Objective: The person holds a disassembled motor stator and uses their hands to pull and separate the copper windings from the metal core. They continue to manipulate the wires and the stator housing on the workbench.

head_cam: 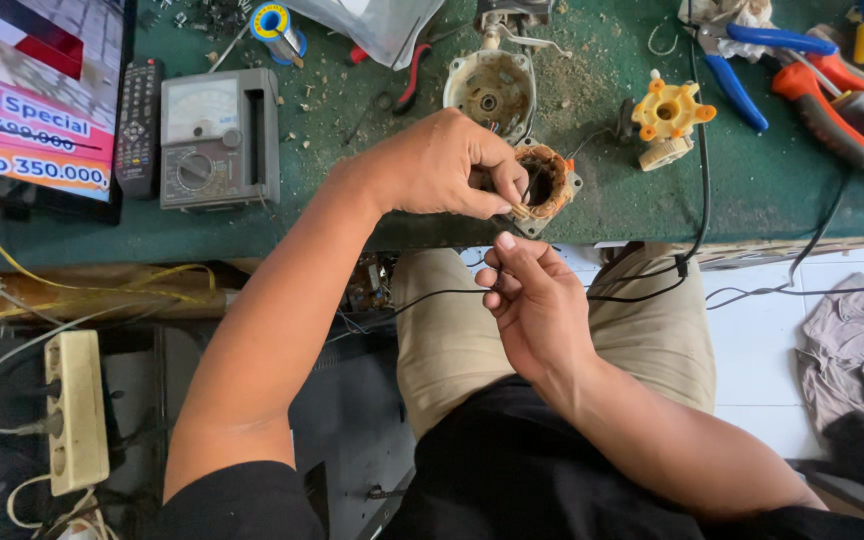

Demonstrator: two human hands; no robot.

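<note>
Motor coil (544, 185) at green bench edge, rusty, round, copper windings; left hand (442, 165) pinching its wire end. Right hand (532, 305) below, fingers nipping thin black cable (642, 290). Around: grey meter (217, 135), cream housing (489, 88), yellow plastic fan (667, 115), blue and orange pliers (802, 80)

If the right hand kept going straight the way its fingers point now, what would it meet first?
Most likely the left hand: the right hand, pinching a thin black wire, points up at its fingertips on the round copper-wound motor stator. Depth is unclear.
</note>
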